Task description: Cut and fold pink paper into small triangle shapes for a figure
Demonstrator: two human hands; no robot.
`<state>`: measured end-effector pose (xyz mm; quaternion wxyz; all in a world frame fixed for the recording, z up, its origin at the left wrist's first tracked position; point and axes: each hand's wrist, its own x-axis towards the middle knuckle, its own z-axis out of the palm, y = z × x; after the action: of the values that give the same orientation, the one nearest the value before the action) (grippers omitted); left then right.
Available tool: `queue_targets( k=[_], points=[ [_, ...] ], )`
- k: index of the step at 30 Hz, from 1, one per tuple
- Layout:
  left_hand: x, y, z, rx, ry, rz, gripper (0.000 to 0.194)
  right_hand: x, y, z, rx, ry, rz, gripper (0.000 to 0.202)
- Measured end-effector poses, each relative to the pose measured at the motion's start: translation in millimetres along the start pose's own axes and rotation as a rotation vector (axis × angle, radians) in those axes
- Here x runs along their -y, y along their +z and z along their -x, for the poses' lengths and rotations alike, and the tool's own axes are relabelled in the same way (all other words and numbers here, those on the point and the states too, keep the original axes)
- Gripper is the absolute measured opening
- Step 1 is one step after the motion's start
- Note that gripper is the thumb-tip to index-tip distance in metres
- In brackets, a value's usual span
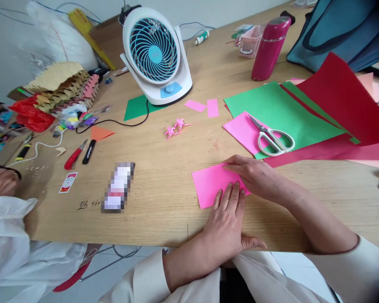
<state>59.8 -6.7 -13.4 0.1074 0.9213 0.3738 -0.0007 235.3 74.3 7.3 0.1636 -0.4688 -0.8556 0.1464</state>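
We have a pink sheet (206, 185) lying flat on the surface (164, 219), close to the front edge and directly before us. It is a bright, even pink, plain, with straight edges and neat corners on its left side; the exposed part looks smooth. Our grips cover much of its right part, so we cannot be sure whether the paper is folded or a single layer there.

Our left grip (225, 210) is flat and released, the fingers side by side on the lower right of the paper, the thumb pointing away to the right near the front edge. Our right grip (255, 176) lies over the right end, its fingers reaching to the far edge; we cannot tell whether it pinches the paper, as the underside is hidden.

Beyond it, scissors (267, 131) with white handles rest with blades together across another pink piece (240, 130) and a green sheet (265, 99), with red paper (344, 101) to the right. Farther back we see two pink slips (212, 108), small pink shapes (179, 123) and a white fan (155, 54). To our left lie a phone (118, 187) and two knives (89, 152), and a co-worker's hand (1, 182) rests at the left edge.
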Motion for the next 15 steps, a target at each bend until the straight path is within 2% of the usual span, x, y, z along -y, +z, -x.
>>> queue_targets(
  k=[4,9,15],
  points=[
    [-12.5,0.8,-8.8,-0.052,-0.090,-0.035,0.112,0.5,0.5,-0.1,0.004,0.017,-0.015,0.044],
    [-26.9,-6.6,-19.2,-0.082,-0.164,-0.118,0.104,1.1,1.5,-0.2,-0.001,0.032,0.022,0.044],
    [-28.0,-5.8,-20.0,-0.077,-0.171,-0.121,0.101,3.2,0.4,-1.5,-0.006,0.040,0.013,0.046]
  ],
)
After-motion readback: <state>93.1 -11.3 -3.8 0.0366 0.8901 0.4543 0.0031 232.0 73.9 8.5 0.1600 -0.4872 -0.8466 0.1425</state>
